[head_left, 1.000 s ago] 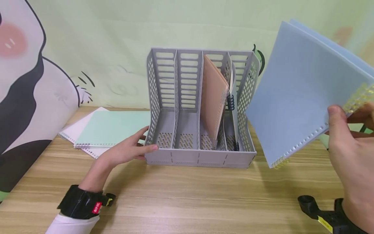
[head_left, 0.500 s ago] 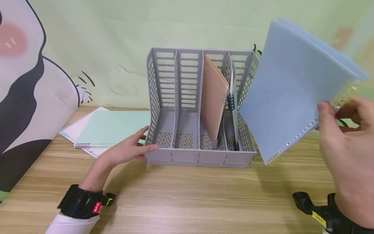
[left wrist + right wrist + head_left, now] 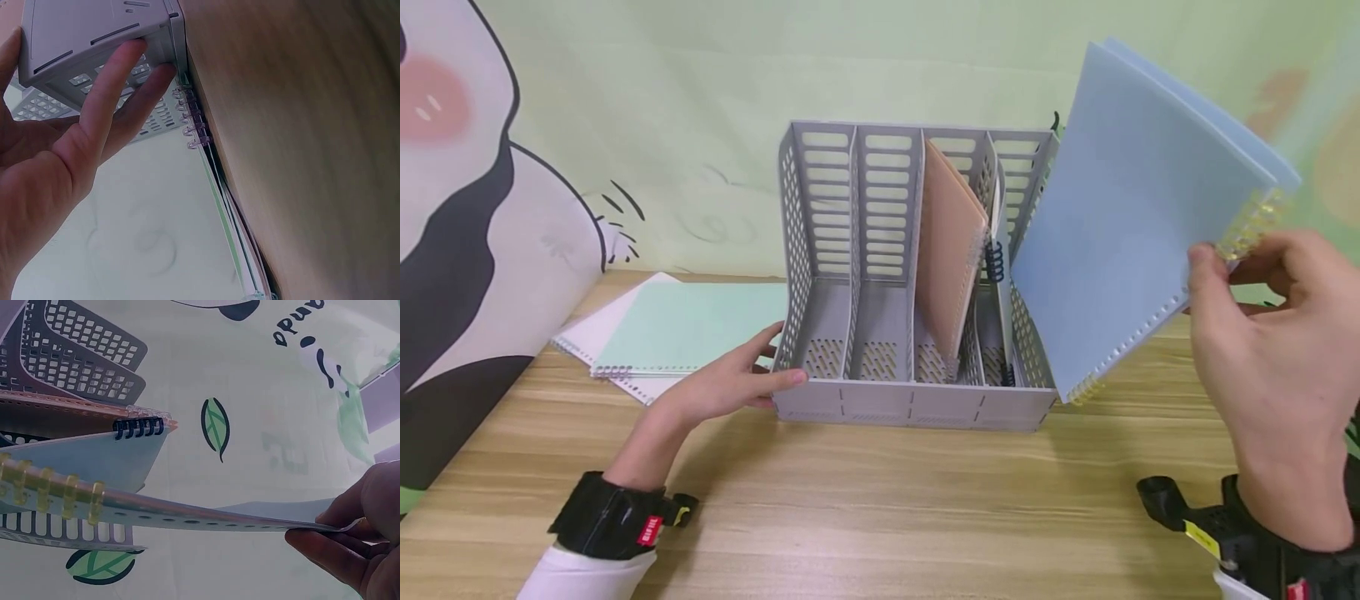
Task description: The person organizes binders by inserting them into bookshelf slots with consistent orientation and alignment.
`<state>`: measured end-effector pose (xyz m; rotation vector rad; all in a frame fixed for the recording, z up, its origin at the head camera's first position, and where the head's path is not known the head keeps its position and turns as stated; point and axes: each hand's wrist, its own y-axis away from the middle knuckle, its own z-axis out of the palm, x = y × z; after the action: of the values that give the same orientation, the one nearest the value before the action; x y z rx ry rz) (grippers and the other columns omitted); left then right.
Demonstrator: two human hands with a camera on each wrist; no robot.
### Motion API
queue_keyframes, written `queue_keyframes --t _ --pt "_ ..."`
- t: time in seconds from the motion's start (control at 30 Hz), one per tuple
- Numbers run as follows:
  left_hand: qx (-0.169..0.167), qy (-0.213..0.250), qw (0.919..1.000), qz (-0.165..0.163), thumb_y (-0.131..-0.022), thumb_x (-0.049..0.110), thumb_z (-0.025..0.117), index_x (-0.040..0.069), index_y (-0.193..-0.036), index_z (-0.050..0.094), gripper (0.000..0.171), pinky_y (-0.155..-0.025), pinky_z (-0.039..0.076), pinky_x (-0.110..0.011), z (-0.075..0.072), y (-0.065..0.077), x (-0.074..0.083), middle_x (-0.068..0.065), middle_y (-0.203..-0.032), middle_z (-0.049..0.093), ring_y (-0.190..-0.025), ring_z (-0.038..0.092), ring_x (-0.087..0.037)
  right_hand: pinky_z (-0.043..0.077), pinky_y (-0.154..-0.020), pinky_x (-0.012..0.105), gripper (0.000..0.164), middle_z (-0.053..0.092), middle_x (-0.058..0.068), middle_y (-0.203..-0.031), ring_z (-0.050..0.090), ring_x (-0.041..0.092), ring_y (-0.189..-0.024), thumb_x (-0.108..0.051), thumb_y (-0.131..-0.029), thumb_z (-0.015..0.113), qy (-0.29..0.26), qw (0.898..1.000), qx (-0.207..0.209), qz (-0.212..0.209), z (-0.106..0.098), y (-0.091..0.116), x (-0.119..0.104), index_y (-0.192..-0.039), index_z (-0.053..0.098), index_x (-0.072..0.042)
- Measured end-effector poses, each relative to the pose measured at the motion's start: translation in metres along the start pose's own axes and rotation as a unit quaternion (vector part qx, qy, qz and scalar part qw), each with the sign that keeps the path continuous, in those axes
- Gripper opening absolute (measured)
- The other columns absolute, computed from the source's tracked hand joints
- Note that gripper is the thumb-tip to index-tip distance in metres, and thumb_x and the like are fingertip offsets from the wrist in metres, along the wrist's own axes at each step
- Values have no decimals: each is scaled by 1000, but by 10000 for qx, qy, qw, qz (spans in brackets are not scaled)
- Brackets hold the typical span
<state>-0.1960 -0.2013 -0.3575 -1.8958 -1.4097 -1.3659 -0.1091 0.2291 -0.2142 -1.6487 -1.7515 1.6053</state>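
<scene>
A blue notebook (image 3: 1142,200) with yellow ring binding hangs tilted in the air, pinched near its bound edge between the thumb and fingers of my right hand (image 3: 1277,325). Its lower left part overlaps the right side of a grey file rack (image 3: 917,406); whether they touch I cannot tell. My left hand (image 3: 730,379) rests against the rack's left side, thumb on the front rim, and in the left wrist view its fingers lie straight along the wall. A salmon notebook (image 3: 951,258) stands in the third compartment. In the rightmost one stands a light blue notebook (image 3: 94,462) with black rings.
Left of the rack, a mint green notebook (image 3: 700,325) lies on a white notebook (image 3: 587,333) on the wooden table (image 3: 850,508). Behind stands a pale green curtain (image 3: 700,83) with a cartoon panda print.
My right hand has carried the blue notebook leftward, up to the rack's right side, overlapping it in view. The left hand and the rack have stayed in place.
</scene>
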Motion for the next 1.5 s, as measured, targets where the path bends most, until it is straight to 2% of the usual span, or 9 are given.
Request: queue_keyframes --t 0.17,0.5,0.57,0.73,0.8,0.93,1.17,1.43,1.5 --pt "-7 37 10000 19 -92 44 68 16 -159 0 99 -83 53 -34 0 -1 0 -24 -147 25 -105 62 -30 39 -63 4 25 48 -29 -83 50 -20 -75 -13 -93 64 -160 9994 102 -274 5 -4 -1 -89 60 12" --pt "-11 98 10000 -6 -92 43 68 16 -159 1 99 -83 53 -34 0 -1 0 -24 -147 25 -105 62 -30 38 -58 2 15 56 -27 -79 53 -18 -69 -6 -87 65 -329 9986 229 -333 17 -14 -5 -81 65 8" --pt "-6 66 10000 -3 -92 43 68 17 -159 1 99 -83 53 -34 0 -1 0 -24 -148 25 -104 63 -30 38 -58 2 16 60 -20 -78 52 -19 -69 -8 -87 64 -291 9987 182 -371 19 -15 -5 -81 65 7" --pt "-10 -4 10000 -15 -92 45 68 17 -159 1 99 -83 53 -33 -1 0 1 -24 -147 26 -102 64 -30 34 -59 5 18 67 9 -77 47 -24 -68 -11 -87 63 -166 9983 85 -551 26 -18 -4 -81 65 6" --pt "-14 -3 10000 -26 -92 45 68 16 -159 1 99 -84 53 -34 -1 0 1 -24 -147 26 -102 64 -30 33 -59 5 18 67 14 -78 44 -26 -69 -10 -88 63 -133 9973 20 -721 28 -20 -3 -81 65 6" --pt "-9 10 10000 -33 -92 44 68 16 -159 1 99 -84 53 -34 0 0 1 -24 -147 25 -102 63 -30 30 -64 7 15 67 14 -80 42 -27 -71 -8 -89 64 -88 9971 -81 -756 34 -22 -2 -84 65 6" --pt "-10 12 10000 -21 -92 44 68 16 -159 1 99 -84 53 -34 0 0 0 -25 -147 25 -104 63 -30 28 -65 7 11 69 13 -83 41 -26 -70 -6 -87 67 7 9988 -213 -442 42 -26 -3 -85 67 6" --pt "-14 65 10000 -9 -92 43 68 16 -159 0 99 -84 52 -35 0 0 1 -25 -148 24 -108 61 -31 30 -68 9 12 67 10 -83 42 -21 -74 -8 -89 67 24 9970 -456 -620 52 -28 0 -85 66 4" --pt "-14 77 10000 -8 -92 43 68 16 -159 0 100 -84 52 -35 0 0 1 -25 -148 24 -109 61 -32 31 -70 8 12 67 11 -83 46 -14 -76 -7 -89 67 22 9966 -490 -667 55 -27 1 -85 65 4"
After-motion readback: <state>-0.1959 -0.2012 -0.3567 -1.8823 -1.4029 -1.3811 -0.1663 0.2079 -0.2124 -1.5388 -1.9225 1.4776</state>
